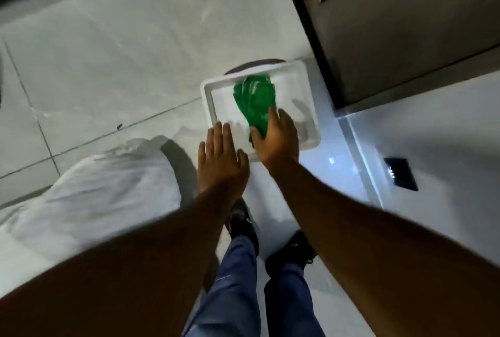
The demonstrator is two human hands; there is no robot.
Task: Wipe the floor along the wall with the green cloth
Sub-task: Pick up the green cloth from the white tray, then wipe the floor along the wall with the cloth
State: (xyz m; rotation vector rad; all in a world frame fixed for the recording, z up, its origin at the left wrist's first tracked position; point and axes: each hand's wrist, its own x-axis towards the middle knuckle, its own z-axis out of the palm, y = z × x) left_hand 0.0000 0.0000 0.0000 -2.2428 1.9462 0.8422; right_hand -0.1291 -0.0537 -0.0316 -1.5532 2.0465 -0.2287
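showing one rumpled white sheet point(89, 196) at left on glossy pale floor tiles point(108, 71). one left hand point(220, 159), flat and open, fingers spread, empty. one shallow rectangular white tray point(208, 98) with rounded corners. one crumpled green cloth point(255, 98) over the tray, pinched in one right hand point(278, 141). two dark shoes point(240, 224) below.

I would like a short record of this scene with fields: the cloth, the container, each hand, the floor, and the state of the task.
cloth: crumpled green cloth, lying in the tub
container: white rectangular plastic tub on the floor, beside the wall
right hand: right hand grips the cloth's near end
left hand: left hand open, fingers spread, at the tub's near rim, holding nothing
floor: pale glossy tiled floor
task state: wiping not yet begun
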